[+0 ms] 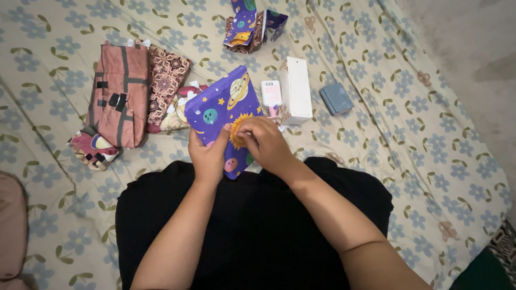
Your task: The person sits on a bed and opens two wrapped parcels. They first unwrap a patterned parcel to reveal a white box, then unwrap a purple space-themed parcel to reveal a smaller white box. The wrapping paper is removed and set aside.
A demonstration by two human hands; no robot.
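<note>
A flat parcel wrapped in purple paper with planets and suns (223, 104) rests tilted on my lap, near the bed's middle. My left hand (208, 156) grips its lower left edge. My right hand (267, 142) has its fingers pinched on the paper at the parcel's lower right, over an orange sun print. What lies under my fingers is hidden.
On the floral bedsheet (408, 123): a white box (296, 88), a small white and pink device (271, 94), a grey-blue pouch (336, 98), scraps of purple wrapping paper (250, 24), folded pink and brown patterned cloths (121, 94), a small folded cloth (92, 147).
</note>
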